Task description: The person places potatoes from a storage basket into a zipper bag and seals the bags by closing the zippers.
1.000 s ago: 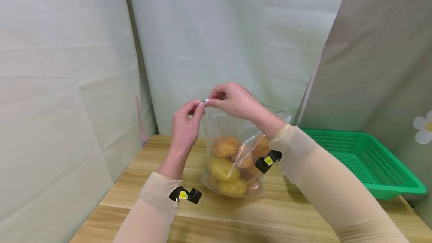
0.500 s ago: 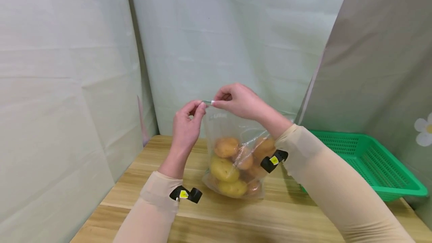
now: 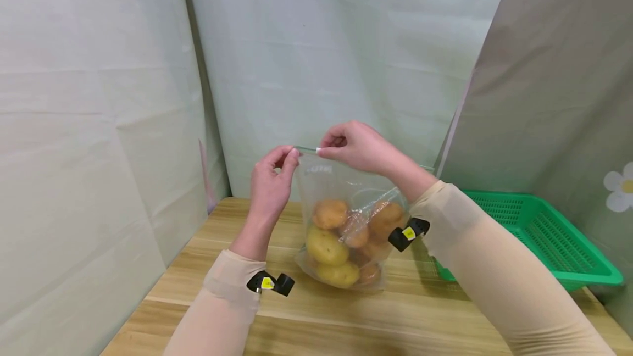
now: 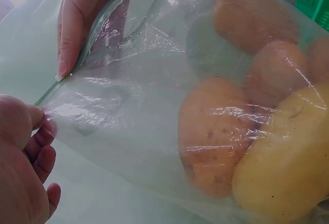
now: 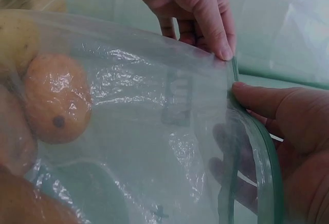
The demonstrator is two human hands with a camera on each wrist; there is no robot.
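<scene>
Left hand (image 3: 269,185) pinches the corner of the zip strip (image 3: 306,150); right hand (image 3: 358,147) pinches the strip just beside it. Clear bag (image 3: 346,224) stands upright on the wooden table (image 3: 346,317), holding potatoes (image 3: 326,246). Green basket (image 3: 549,240) sits right of it.
</scene>
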